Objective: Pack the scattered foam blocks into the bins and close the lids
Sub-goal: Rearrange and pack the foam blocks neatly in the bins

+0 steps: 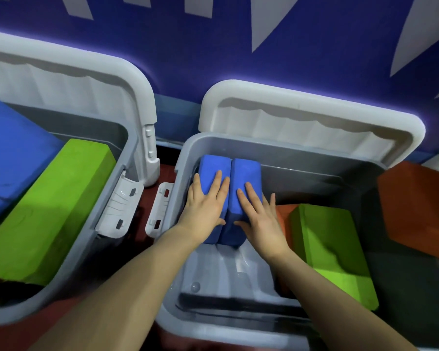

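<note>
Pressing flat, the left hand (205,207) and right hand (257,216) seat two blue blocks (230,173) inside the right bin (185,158), beside its green block (332,249); both lids remain open, packing seems unfinished

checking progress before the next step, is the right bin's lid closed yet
No, the right bin's lid stands open against the wall while both hands, left and right, press two blue blocks inside.
</note>
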`<state>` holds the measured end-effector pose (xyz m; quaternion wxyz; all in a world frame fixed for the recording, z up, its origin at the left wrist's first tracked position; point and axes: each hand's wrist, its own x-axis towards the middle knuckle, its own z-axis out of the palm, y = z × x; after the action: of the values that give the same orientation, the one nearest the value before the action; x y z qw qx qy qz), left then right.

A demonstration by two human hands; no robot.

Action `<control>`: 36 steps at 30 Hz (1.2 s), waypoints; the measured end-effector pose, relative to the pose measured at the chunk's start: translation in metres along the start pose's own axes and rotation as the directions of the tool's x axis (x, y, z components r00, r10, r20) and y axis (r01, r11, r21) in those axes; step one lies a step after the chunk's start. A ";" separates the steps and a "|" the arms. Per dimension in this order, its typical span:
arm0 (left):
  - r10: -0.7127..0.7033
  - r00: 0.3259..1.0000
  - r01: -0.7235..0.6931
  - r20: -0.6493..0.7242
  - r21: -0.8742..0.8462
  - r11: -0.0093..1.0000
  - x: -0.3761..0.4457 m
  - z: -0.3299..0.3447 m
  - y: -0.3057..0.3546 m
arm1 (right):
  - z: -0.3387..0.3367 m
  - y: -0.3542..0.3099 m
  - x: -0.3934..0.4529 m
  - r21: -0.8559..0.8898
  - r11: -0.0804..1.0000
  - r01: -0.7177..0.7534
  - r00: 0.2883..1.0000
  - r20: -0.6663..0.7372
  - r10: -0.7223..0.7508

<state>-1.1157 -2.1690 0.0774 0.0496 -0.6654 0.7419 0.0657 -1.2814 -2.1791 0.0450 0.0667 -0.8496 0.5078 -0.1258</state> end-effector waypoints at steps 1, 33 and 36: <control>0.002 1.000 -0.002 -0.011 0.014 1.000 0.000 0.000 0.001 | -0.001 -0.001 -0.001 -0.040 0.999 -0.005 1.000 -0.004 0.005; 0.511 0.826 -0.527 0.240 0.004 0.850 -0.013 0.027 0.160 | -0.082 0.147 -0.126 -0.167 0.986 -0.004 0.606 0.784 0.135; 0.459 0.838 -0.490 0.296 0.037 0.871 -0.010 0.048 0.164 | -0.073 0.154 -0.128 -0.128 0.992 -0.012 0.582 0.805 0.112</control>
<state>-1.2784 -2.1338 0.0371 0.1720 -0.4408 0.8718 0.1271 -1.4904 -2.1385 0.0596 0.2488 -0.7975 0.4569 0.3056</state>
